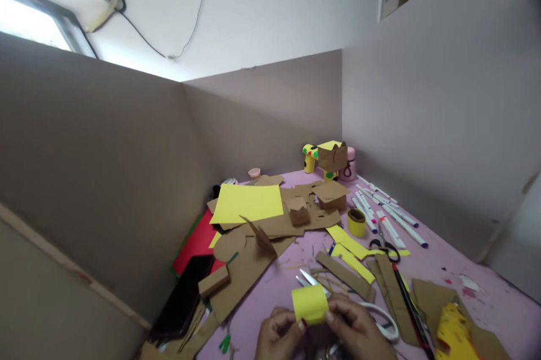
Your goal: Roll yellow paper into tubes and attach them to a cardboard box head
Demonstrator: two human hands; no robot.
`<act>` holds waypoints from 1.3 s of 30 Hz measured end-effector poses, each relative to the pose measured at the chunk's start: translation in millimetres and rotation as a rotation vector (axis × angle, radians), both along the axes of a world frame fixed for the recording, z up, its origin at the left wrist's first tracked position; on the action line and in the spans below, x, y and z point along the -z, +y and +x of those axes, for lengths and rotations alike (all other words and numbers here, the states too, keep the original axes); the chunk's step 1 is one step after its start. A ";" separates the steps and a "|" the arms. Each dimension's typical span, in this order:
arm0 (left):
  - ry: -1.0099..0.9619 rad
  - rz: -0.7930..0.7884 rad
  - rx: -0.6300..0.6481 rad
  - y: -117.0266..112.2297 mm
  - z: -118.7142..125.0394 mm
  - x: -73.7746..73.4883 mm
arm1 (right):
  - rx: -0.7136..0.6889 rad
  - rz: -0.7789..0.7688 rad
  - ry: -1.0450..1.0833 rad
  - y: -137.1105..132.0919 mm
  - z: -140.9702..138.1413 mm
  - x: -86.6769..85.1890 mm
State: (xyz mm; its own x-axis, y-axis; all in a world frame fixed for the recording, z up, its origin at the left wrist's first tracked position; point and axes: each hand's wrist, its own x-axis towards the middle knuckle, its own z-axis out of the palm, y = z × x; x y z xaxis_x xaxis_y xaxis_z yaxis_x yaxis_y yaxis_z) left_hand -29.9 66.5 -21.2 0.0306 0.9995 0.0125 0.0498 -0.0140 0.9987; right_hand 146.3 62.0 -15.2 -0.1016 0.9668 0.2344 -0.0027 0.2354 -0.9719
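Close to the table's front edge, my left hand (281, 333) and my right hand (354, 326) grip a yellow paper tube (310, 303) from either side. Fingertips press along its lower edge. Just behind the tube lie white-handled scissors (385, 320), their blades partly hidden by the tube and my right hand. Brown cardboard strips (346, 276) and yellow paper strips (350, 250) are scattered beyond my right hand. What sits below the tube, between my hands, is too dark to make out.
A yellow sheet (247, 204) rests over cardboard pieces at the back. On the left lies a black phone (183, 295). White markers (395, 216), black scissors (385, 248), a yellow roll (356, 223) and a yellow glue gun (454, 332) occupy the right. Grey partitions (262, 123) enclose the table.
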 end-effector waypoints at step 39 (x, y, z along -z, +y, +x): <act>0.129 0.042 -0.056 -35.0 4.3 -22.7 | -0.113 -0.034 -0.077 -18.4 -7.9 -16.1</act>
State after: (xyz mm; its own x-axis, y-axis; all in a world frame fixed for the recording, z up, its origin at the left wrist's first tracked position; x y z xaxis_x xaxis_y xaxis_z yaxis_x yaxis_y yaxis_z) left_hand -25.6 31.5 1.5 -0.0210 0.9983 0.0536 0.1797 -0.0490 0.9825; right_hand 138.4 43.6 0.9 -0.2264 0.9555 0.1890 0.0474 0.2047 -0.9777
